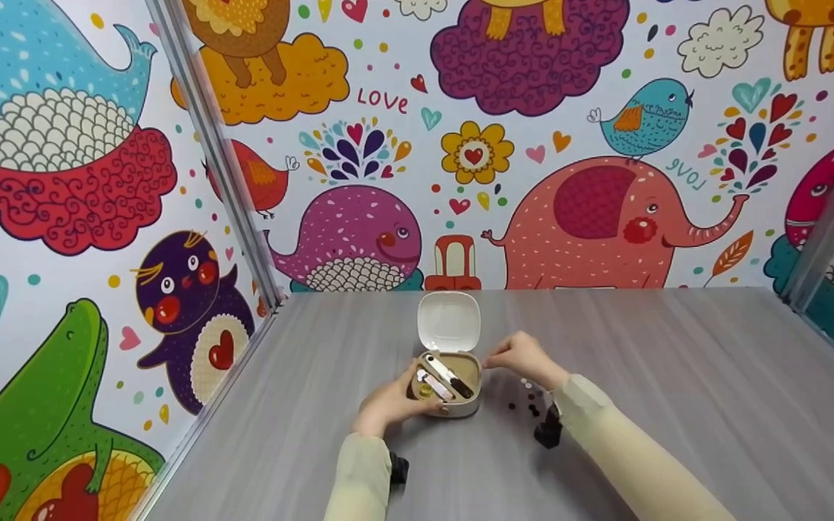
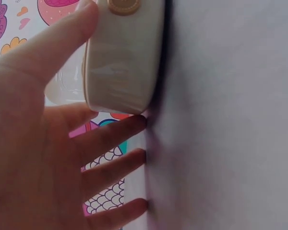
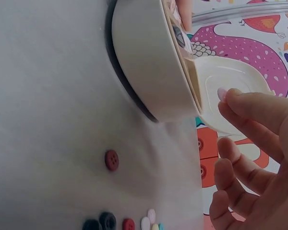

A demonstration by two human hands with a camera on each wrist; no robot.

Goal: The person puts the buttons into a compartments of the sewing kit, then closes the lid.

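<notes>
Box (image 1: pixel 460 410) on tbl (image 1: pixel 301 376), lid (image 1: pixel 449 322) behind, items (image 1: pixel 442 369) inside. L hand (image 1: pixel 389 405) at box's L; R hand (image 1: pixel 529 358) just R, w/ btn (image 3: pixel 222 94). Loose btns (image 3: pixel 112 160) on tbl, front-R.

The left hand (image 2: pixel 43 139) fills the left side of the frame, its thumb (image 2: pixel 81 21) slanting up to the left edge of a cream box (image 2: pixel 122 67) at upper centre. The index fingertip meets the box's lower left corner; the middle fingertip sits just below its lower end, contact unclear. The ring and little fingers spread apart beneath, tips near the left margin of the grey tabletop (image 2: pixel 230 115), which covers the right half. A round tan button (image 2: pixel 124 5) is cut off by the top edge. Behind the thumb shows a pale lid (image 2: pixel 65 88); a colourfully printed wall (image 2: pixel 21 12) appears at upper left and between the fingers.
</notes>
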